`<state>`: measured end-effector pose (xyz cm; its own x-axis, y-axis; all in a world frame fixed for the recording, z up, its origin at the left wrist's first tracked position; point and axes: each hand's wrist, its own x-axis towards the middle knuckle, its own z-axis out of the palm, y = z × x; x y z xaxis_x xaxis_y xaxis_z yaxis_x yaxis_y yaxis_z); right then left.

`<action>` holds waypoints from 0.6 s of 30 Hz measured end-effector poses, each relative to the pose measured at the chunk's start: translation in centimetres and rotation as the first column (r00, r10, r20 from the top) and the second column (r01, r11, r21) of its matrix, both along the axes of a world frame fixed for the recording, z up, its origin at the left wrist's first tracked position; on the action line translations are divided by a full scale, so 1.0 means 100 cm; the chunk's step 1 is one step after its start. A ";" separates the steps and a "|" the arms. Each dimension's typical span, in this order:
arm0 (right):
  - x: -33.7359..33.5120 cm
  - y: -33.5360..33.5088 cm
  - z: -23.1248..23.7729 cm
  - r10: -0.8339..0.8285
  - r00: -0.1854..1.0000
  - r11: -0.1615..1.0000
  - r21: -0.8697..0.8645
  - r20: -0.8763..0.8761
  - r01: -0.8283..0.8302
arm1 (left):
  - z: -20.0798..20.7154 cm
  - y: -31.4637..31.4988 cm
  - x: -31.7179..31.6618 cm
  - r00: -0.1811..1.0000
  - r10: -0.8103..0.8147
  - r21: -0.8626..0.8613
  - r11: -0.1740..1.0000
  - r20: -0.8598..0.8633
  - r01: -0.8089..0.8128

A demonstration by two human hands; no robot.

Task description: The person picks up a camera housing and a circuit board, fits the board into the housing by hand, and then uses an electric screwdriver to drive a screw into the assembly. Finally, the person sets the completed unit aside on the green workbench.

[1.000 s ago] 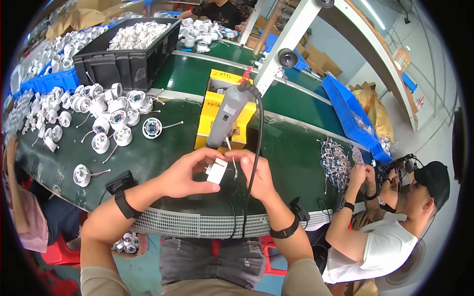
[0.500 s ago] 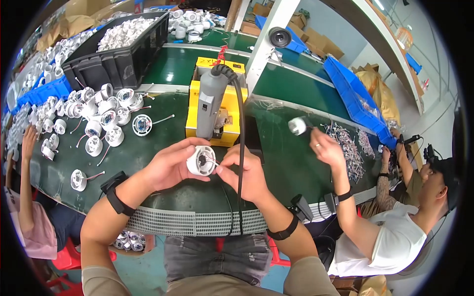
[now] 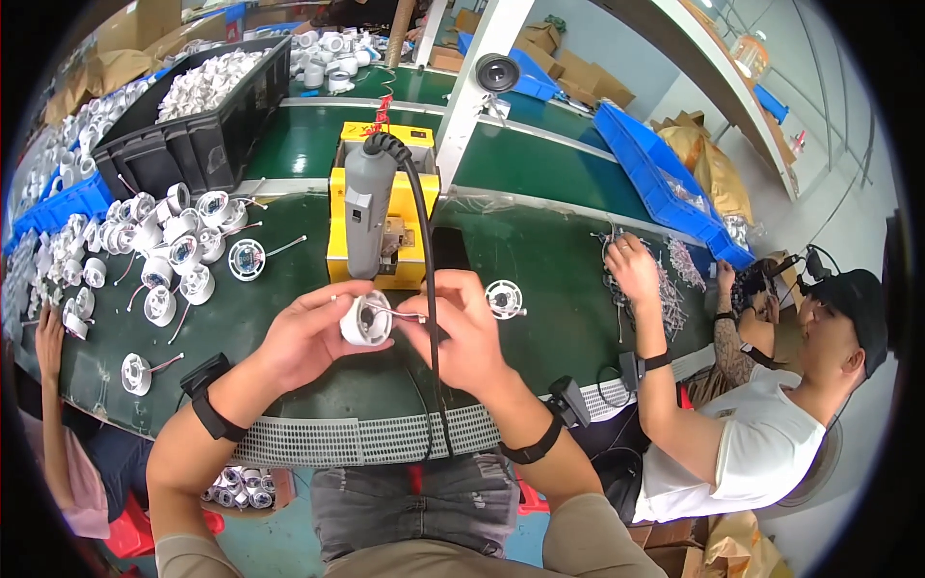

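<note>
Counter [image 3: 540,255]: green, with loose white lamp housings [image 3: 159,255] at its left and a black crate [image 3: 193,144] behind them.
Left hand [image 3: 303,337]: fingers curled closed around a white round housing [image 3: 366,320], held above the near edge of the counter.
Right hand [image 3: 458,332]: fingers pinched on thin wires [image 3: 409,314] leading from the housing (exact grip partly hidden).
Tool: grey electric screwdriver [image 3: 366,207] hanging before a yellow box [image 3: 409,207].

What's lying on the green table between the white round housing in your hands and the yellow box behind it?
In the head view, the grey corded tool hangs between the white round housing and the yellow box; its black cable runs down past the right hand.
</note>
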<state>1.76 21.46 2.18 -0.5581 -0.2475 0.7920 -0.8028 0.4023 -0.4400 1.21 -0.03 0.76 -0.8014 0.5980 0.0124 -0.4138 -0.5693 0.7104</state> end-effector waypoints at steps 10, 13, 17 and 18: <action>0.010 0.001 -0.002 0.371 0.660 0.919 -0.361 0.653 -0.159 | -0.006 0.006 0.004 0.996 0.033 0.069 0.997 -0.079 -0.028; 0.006 -0.006 -0.005 0.375 0.748 0.917 -0.334 0.547 -0.216 | -0.003 0.008 0.006 0.992 0.017 0.122 0.992 -0.123 -0.002; 0.014 -0.014 -0.007 0.442 0.628 0.844 -0.534 0.641 -0.050 | -0.009 0.012 0.007 0.985 -0.037 0.144 0.988 -0.166 0.061; 0.014 -0.015 -0.009 0.443 0.625 0.844 -0.534 0.643 -0.049 | -0.009 0.013 0.007 0.986 -0.035 0.145 0.988 -0.163 0.059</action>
